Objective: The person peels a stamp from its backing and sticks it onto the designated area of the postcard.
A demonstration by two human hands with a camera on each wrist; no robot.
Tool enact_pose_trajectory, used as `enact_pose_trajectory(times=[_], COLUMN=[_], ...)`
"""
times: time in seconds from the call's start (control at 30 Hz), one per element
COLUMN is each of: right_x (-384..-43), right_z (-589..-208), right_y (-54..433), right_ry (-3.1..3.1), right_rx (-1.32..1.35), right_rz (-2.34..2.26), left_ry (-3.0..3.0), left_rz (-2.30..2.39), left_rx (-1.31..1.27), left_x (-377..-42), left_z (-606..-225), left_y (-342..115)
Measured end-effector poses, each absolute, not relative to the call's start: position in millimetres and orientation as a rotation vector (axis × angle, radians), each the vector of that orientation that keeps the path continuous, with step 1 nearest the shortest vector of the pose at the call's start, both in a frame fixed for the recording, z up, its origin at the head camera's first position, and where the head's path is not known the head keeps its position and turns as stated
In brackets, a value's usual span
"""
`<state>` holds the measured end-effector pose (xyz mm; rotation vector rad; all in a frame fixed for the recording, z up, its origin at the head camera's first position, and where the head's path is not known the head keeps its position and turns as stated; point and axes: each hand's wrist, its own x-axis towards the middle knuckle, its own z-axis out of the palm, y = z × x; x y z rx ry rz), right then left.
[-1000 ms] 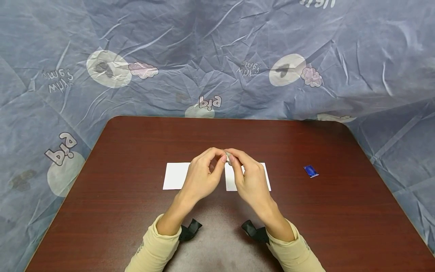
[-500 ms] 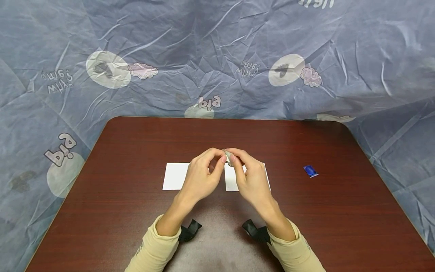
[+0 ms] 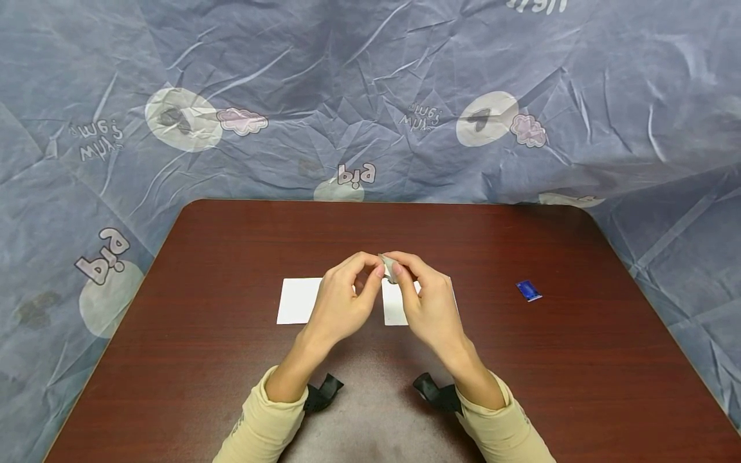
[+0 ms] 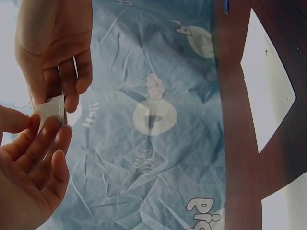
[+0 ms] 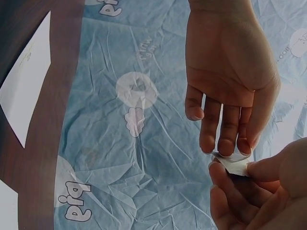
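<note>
Patterned cloth [image 3: 324, 83] is hanging beyond the worktop [image 3: 231, 251]'s far edge; inward of it, our curled left hand [image 3: 341, 299] and right hand [image 3: 431, 308] are pinching one small pale packet [image 5: 235, 166]; we're judging gripping done, release remaining.

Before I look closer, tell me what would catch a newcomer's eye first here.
Most likely the two hands at the middle of the table, left hand and right hand pinching a small pale packet between them. Next, the blue packet lying alone off to the right. Behind the table, the wrinkled blue cloth with cartoon prints fills the background.
</note>
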<state>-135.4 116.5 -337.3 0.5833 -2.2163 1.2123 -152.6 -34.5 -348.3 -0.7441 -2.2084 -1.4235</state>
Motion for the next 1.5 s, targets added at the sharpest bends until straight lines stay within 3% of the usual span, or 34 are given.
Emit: enact_pose_trajectory(times=[1.5], right_x=[-136.5], right_z=[-332.4], right_y=[119.6], right_ry=[-2.217], right_rx=[0.537], right_rz=[1.503], left_ry=[-2.141], left_rz=[-1.516], left_rx=[-0.811], left_x=[-153.6], left_z=[-343.0], left_y=[-40.6])
